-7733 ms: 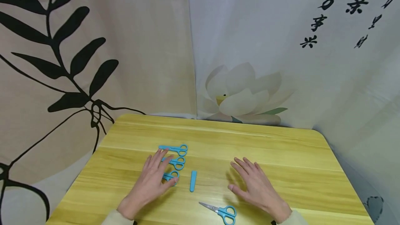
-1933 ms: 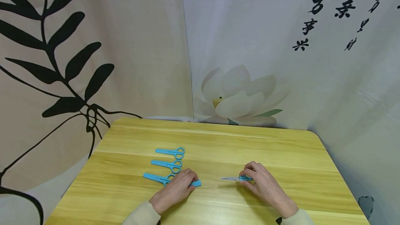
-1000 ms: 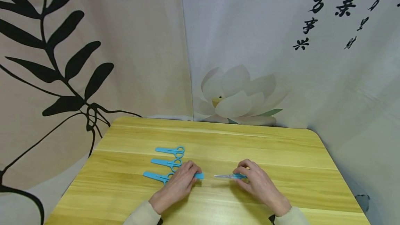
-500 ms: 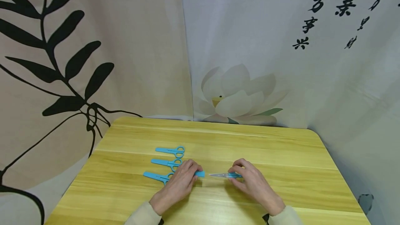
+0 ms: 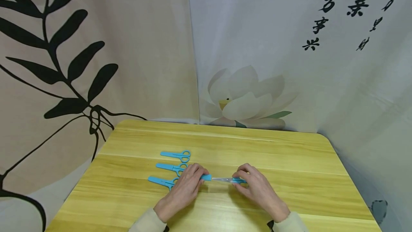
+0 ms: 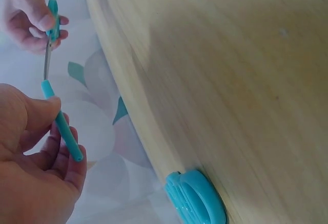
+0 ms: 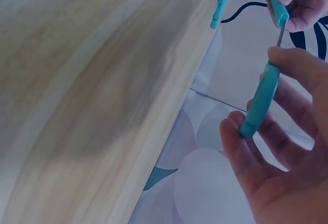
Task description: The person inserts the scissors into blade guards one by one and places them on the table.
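My left hand [image 5: 187, 186] pinches a blue blade cover [image 6: 62, 121] between thumb and fingers, its mouth turned to the right. My right hand [image 5: 255, 188] holds a pair of scissors by its blue handles [image 7: 262, 98], blades [image 5: 222, 179] pointing left. The blade tip meets the mouth of the cover, and most of the metal still shows. Both are held above the table, as the wrist views show. Left of my left hand lie three covered blue scissors in a column: a far pair [image 5: 175, 155], a middle pair [image 5: 170, 168] and a near pair [image 5: 161, 181], its handles partly hidden by that hand.
The wooden table [image 5: 283, 160] has rounded far corners. Behind it hangs a pale curtain [image 5: 154, 46] printed with dark leaves, a lotus and black characters.
Earlier the cover and bare scissors lay on the table with both hands spread open. Both were picked up; lately the right hand has moved left, bringing the blade tip to the cover's mouth.
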The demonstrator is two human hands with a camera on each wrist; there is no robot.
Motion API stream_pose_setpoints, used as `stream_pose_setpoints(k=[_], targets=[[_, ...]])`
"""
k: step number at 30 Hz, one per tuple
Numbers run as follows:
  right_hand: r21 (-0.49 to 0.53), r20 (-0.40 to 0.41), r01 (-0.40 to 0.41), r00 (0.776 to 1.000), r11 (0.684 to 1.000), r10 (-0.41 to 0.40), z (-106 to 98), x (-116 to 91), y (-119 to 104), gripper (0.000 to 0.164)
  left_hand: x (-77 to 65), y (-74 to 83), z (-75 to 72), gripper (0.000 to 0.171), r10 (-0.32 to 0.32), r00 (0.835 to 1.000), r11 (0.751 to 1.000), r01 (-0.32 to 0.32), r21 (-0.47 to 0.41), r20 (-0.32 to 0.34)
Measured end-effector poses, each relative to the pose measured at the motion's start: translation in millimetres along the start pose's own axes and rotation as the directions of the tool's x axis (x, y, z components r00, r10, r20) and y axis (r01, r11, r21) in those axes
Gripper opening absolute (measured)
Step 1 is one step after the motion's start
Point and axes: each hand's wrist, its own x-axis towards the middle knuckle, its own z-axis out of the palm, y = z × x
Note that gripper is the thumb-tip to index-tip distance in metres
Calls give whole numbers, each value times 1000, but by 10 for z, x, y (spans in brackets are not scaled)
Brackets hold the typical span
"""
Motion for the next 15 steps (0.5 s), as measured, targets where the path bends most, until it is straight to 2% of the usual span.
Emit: stream_pose_setpoints(k=[6,15], targets=[[-12,-23,6,1000,1000,-6,16,19,-23,21,2,7,-9,21,-7,1000,1000,7,3,-6],[-16,-5,-5,1000,1000,5,35,53,-56,21,-2,3,-15,23,-12,999,1000,13,20,-43]])
